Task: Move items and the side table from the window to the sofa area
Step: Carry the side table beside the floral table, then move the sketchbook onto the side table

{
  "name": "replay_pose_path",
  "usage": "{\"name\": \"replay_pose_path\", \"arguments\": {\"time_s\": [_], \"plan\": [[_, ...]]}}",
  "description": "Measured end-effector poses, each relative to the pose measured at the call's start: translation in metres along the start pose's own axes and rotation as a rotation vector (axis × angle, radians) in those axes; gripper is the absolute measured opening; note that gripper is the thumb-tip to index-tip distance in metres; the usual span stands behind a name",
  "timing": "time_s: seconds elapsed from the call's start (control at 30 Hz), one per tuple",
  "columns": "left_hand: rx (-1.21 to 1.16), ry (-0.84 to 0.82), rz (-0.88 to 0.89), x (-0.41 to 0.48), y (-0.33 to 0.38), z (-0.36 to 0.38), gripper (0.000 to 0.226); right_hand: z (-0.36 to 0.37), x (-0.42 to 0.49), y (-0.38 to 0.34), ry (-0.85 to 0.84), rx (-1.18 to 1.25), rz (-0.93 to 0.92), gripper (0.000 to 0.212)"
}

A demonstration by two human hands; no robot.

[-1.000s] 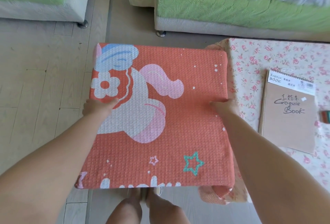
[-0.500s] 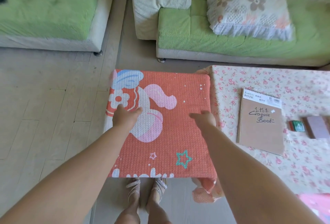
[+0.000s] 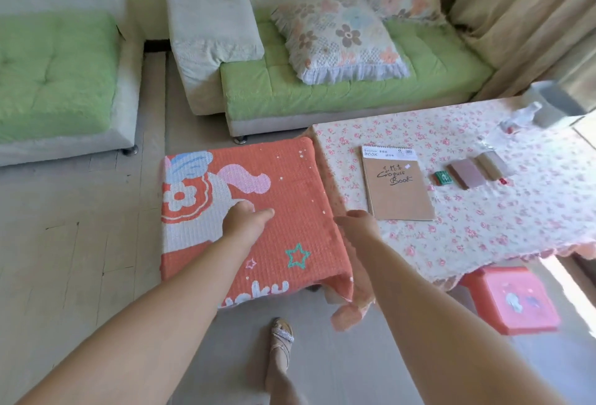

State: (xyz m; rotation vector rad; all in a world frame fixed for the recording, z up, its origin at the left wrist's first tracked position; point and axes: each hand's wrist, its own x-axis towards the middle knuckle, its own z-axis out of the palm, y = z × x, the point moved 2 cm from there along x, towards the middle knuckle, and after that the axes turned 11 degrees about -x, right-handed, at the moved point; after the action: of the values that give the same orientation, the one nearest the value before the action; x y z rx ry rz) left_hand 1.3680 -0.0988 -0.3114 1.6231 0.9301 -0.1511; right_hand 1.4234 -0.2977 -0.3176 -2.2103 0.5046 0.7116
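Note:
The side table, draped in an orange cloth with a cartoon print, stands on the floor against the left end of a table with a floral cloth. My left hand hovers over the orange top, fingers loosely curled and holding nothing. My right hand hangs over the side table's right edge, also holding nothing. A brown sketchbook lies on the floral cloth, with a small green box and brown notebooks to its right.
A green sofa with a flowered pillow stands just behind the tables. Another green seat is at the left. A red stool sits under the floral table's near edge. Curtains hang at the right. Bare floor lies left.
Both hands have let go of the side table's left and right edges and moved inward over its top. The view has pulled back, showing more of the sofa.

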Motion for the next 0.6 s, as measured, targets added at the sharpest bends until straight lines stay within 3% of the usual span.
{"name": "replay_pose_path", "arguments": {"time_s": [0.07, 0.13, 0.37, 0.5, 0.6], "plan": [[0.006, -0.041, 0.016, -0.019, -0.006, 0.013, 0.044, -0.009, -0.015, 0.020, 0.035, 0.021, 0.002, 0.051], [0.016, -0.090, 0.035, -0.046, -0.012, 0.031, 0.055, -0.025, -0.037, 0.047, 0.081, 0.059, 0.021, 0.050], [0.041, -0.221, 0.074, -0.118, -0.021, 0.095, 0.054, -0.084, -0.087, 0.131, 0.184, 0.137, 0.116, 0.050], [0.068, -0.247, 0.088, -0.147, -0.019, 0.130, 0.029, -0.118, -0.095, 0.175, 0.233, 0.200, 0.140, 0.051], [0.080, -0.272, 0.098, -0.164, -0.017, 0.160, 0.033, -0.148, -0.093, 0.199, 0.244, 0.220, 0.158, 0.025]]}}
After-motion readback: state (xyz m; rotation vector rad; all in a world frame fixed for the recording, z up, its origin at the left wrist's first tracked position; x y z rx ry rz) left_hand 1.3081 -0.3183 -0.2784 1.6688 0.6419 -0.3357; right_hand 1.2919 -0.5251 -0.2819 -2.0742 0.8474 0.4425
